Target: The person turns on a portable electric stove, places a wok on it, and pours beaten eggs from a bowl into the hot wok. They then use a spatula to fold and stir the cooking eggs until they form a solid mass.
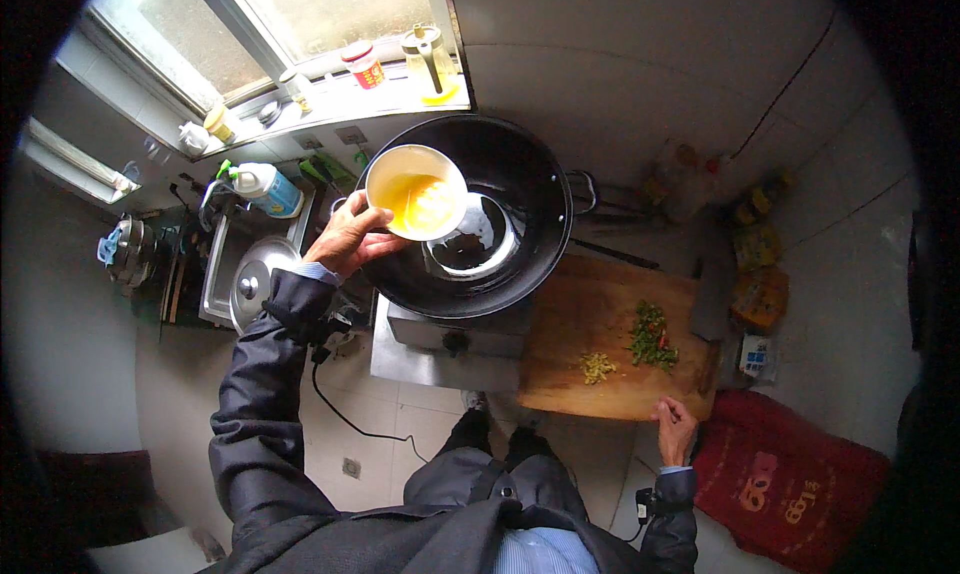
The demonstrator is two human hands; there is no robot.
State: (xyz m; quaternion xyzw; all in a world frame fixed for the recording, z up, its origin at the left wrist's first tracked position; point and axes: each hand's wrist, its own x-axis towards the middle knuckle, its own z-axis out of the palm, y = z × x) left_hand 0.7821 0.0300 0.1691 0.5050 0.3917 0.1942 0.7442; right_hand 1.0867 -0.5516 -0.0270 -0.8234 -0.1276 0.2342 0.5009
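Note:
My left hand [350,236] grips a pale bowl [382,162] by its rim, thumb on top. Yellow liquid that looks like beaten egg [424,202] lies inside the tilted bowl. Below it is a large black wok [535,189] with a shiny wet patch at its bottom. My right hand [677,432] is beside the front edge of a wooden cutting board [560,319], its fingers curled together; whatever they may hold is hidden. On the board lie a heap of chopped green and red pieces [652,336] and a small pile of minced yellowish bits [597,368].
The wok rests on a metal stove [430,359]. A cleaver-like dark blade [712,309] lies at the board's right. Left stand a sink [215,289], a round metal lid [262,282] and a white-blue bottle [270,189]. Jars and a jug [428,64] line the windowsill. A red cloth [790,474] lies right.

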